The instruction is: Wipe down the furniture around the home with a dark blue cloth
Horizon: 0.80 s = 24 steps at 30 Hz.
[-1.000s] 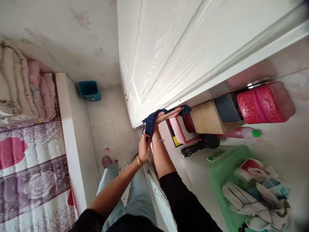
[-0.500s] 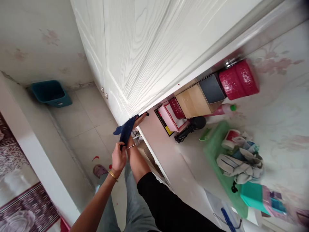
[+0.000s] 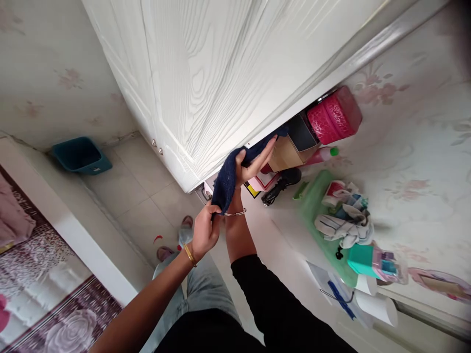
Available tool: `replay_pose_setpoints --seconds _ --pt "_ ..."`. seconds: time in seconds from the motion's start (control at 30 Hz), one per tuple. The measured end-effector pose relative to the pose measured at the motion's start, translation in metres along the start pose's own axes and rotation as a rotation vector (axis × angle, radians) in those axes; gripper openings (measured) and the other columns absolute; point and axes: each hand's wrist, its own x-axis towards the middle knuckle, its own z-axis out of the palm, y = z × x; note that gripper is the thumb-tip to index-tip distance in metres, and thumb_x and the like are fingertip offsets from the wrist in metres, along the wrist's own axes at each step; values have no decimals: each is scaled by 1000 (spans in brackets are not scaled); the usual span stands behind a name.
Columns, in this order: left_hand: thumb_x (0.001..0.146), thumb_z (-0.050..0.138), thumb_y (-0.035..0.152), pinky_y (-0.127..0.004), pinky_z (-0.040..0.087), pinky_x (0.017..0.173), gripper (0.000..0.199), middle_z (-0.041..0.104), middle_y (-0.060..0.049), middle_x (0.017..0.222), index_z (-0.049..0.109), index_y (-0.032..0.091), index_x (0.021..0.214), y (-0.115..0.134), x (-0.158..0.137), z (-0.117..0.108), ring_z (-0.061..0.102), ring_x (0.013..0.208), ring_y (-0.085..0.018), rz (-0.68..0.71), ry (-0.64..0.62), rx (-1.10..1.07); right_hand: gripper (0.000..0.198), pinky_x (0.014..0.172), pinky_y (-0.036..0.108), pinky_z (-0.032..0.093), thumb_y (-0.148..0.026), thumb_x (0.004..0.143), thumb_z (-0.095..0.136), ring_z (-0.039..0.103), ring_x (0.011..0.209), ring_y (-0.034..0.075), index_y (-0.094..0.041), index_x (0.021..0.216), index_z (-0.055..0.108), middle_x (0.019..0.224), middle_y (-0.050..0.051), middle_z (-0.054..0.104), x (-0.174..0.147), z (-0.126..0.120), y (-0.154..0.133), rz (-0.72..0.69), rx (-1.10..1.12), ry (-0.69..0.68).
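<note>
My left hand (image 3: pixel 205 233), with a gold bracelet at the wrist, pinches the lower end of a dark blue cloth (image 3: pixel 225 184) between thumb and fingers. From there the cloth runs up along the thumb side of my right hand (image 3: pixel 253 164). That hand has its fingers stretched out, with the cloth lying against it and showing beyond the fingertips. Part of the cloth is hidden behind the fingers. A silver bracelet (image 3: pixel 235 213) circles the right wrist. Both hands are close to the lower edge of a white wood-grain panel (image 3: pixel 198 73).
Beyond my right hand stand a cardboard box (image 3: pixel 285 154), a red textured container (image 3: pixel 334 115) and a black corded device (image 3: pixel 285 184). A green tray (image 3: pixel 311 206) holds gloves and small items. A teal bin (image 3: pixel 81 154) stands on the tiled floor at left.
Both hands have moved up and to the right with the cloth. My right hand's stretched fingers are now in plain view. The camera view has shifted slightly.
</note>
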Motion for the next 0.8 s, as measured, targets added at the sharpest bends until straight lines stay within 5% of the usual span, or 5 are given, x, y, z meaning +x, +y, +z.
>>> replay_pose_setpoints --seconds 0.13,0.23,0.4,0.6,0.8 --pt "100 47 27 -26 49 71 3 58 0 85 47 24 102 -30 11 3 59 73 -14 -190 80 -69 69 124 69 22 -38 106 27 6 161 33 -16 166 1 162 23 21 -22 56 -3 207 -5 348" --pt "100 48 31 -28 52 76 10 56 -4 97 46 24 106 -47 29 -3 61 83 -15 -277 292 -68 68 123 67 22 -42 105 27 17 158 32 -14 165 7 161 25 23 -32 74 -11 282 49 326" --pt "96 58 29 -43 36 115 10 43 -13 138 53 21 98 -35 83 -36 44 135 -24 -67 572 287 59 121 60 30 -39 107 17 40 147 29 -15 160 28 151 26 37 -28 67 -24 386 128 289" --pt "104 42 51 -32 52 85 27 55 -2 94 39 25 110 -11 130 -59 62 86 -15 63 411 -14 47 100 44 51 -50 105 29 62 104 24 -17 123 57 109 15 61 -48 47 -40 553 166 395" --pt "103 47 46 -28 51 83 30 61 -4 96 60 19 106 -6 138 -86 61 87 -15 81 259 241 36 80 28 50 -57 92 53 53 79 16 -21 85 58 80 1 55 -79 -1 -50 767 446 259"
